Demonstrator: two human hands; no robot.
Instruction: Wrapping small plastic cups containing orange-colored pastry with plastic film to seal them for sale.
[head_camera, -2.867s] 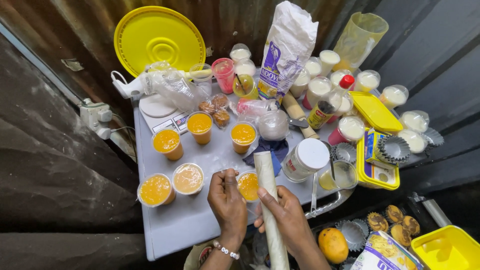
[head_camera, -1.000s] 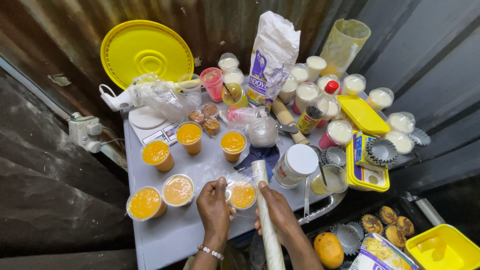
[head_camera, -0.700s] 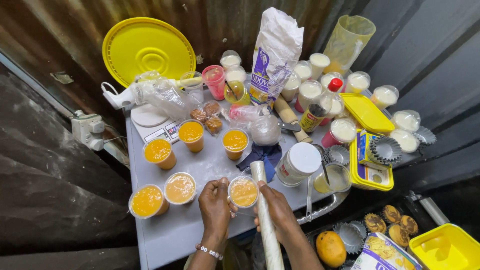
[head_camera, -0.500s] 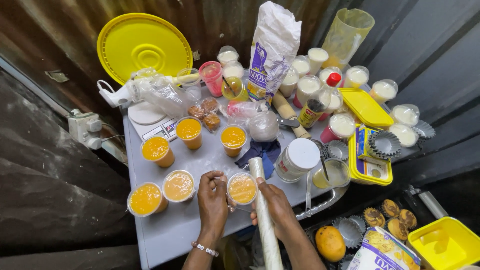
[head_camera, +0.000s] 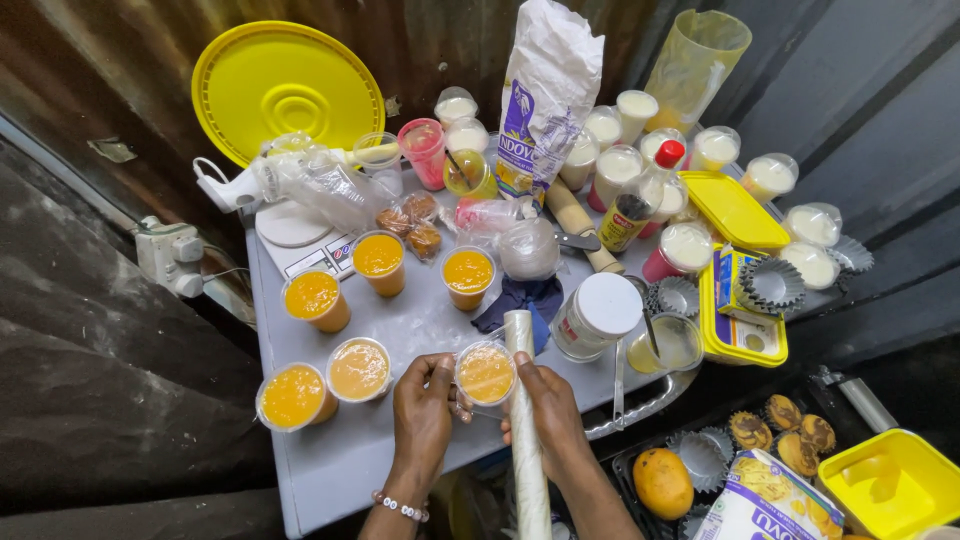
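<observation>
Orange-filled cup (head_camera: 486, 373) sits between left hand (head_camera: 422, 414) and right hand (head_camera: 545, 417).

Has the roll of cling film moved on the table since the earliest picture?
Yes, slightly. The roll now stands closer to upright, its tip nearer the blue cloth; the right hand grips it.

Bare desk (head_camera: 340, 460) lies open at the near left, while orange-filled cups (head_camera: 359, 368) and the white-lidded jar (head_camera: 597, 316) crowd the far right.
</observation>
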